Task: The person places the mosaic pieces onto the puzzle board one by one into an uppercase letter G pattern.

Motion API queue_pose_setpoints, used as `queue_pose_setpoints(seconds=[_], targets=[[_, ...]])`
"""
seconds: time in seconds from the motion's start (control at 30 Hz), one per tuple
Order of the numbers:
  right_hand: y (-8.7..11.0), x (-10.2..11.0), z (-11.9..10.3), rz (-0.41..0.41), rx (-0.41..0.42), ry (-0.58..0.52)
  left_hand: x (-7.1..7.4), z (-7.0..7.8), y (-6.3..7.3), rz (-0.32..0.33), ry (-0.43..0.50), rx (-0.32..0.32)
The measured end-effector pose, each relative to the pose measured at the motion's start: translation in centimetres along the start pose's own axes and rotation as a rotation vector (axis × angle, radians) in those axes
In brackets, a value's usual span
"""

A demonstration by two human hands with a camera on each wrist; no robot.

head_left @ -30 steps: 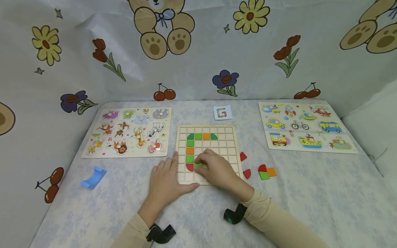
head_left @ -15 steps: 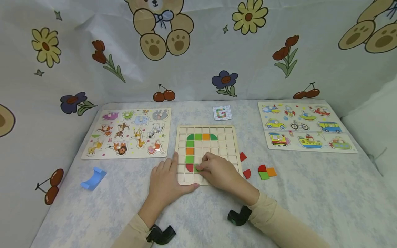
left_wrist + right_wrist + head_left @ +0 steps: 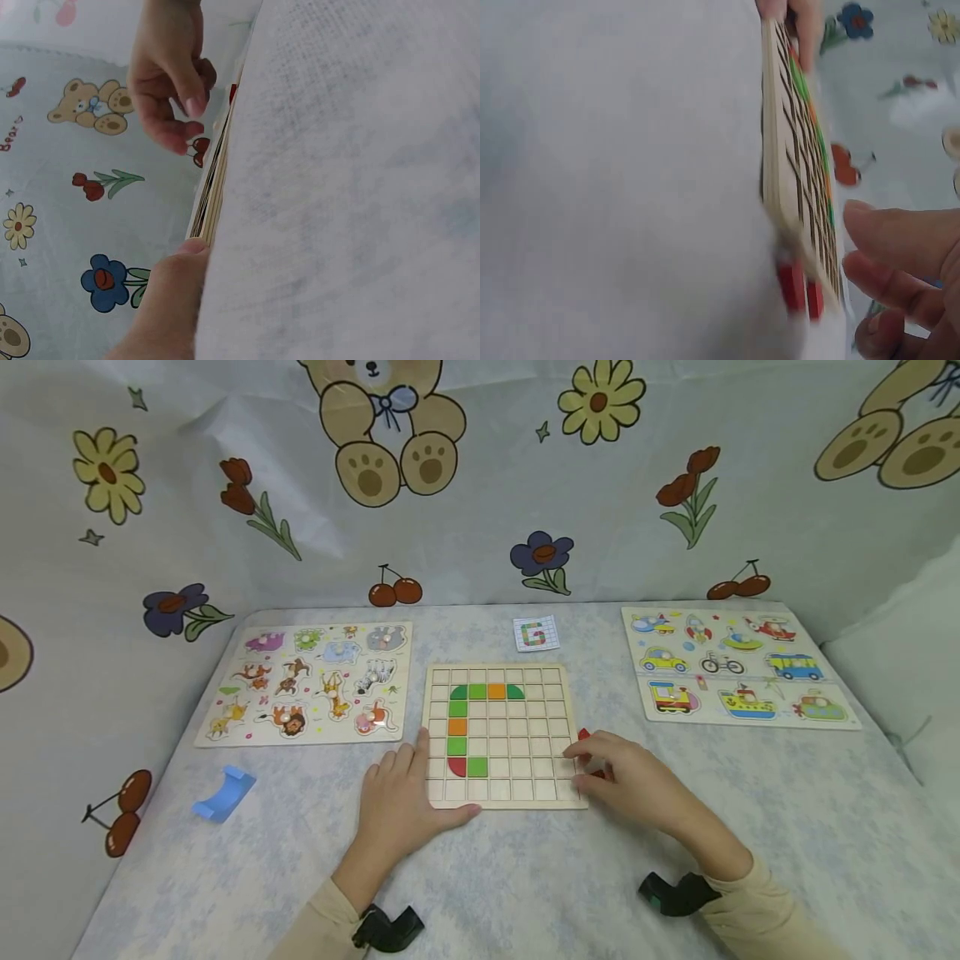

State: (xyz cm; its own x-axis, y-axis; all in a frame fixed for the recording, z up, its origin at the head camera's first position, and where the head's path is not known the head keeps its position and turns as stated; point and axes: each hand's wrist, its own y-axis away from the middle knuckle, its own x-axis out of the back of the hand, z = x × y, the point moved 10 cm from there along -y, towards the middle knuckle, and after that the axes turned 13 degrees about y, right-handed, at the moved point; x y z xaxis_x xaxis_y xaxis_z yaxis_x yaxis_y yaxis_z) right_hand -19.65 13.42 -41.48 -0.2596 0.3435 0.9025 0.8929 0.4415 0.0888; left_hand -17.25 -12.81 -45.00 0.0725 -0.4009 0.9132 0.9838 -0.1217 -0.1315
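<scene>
A wooden grid board [image 3: 517, 789] lies in the middle of the table in the head view. Red, green and orange pieces sit in its cells along a top row and a left column, ending at a green square [image 3: 477, 767] beside a red quarter-round [image 3: 457, 767]. My left hand [image 3: 401, 793] rests at the board's lower left corner, thumb along the front edge, a finger along the left side. Over the right edge hovers my right hand [image 3: 633, 781], thumb and fingers apart with nothing between them. It partly hides a red piece [image 3: 584, 734] and covers other loose pieces.
A card with a coloured grid pattern [image 3: 536, 633] lies behind the board. An animal puzzle [image 3: 303, 685] is at the left, a vehicle puzzle [image 3: 738, 668] at the right. A curved blue piece [image 3: 225, 794] lies front left. A printed cloth hangs behind.
My right hand has let go of the green square, which now sits flat in its cell, and has moved right to the board's right edge. The left hand stays in place.
</scene>
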Motion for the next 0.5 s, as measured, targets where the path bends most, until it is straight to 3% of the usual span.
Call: queue_pose_setpoints(seconds=[0.23,0.5], targets=[[3.0,2.1,5.9,-0.037,-0.116,0.089,0.0,0.1,0.0,-0.001,0.009,-0.001],[4.4,1.8,8.8,-0.086,-0.173,0.184,0.1,0.1,0.0,0.002,0.006,0.000]])
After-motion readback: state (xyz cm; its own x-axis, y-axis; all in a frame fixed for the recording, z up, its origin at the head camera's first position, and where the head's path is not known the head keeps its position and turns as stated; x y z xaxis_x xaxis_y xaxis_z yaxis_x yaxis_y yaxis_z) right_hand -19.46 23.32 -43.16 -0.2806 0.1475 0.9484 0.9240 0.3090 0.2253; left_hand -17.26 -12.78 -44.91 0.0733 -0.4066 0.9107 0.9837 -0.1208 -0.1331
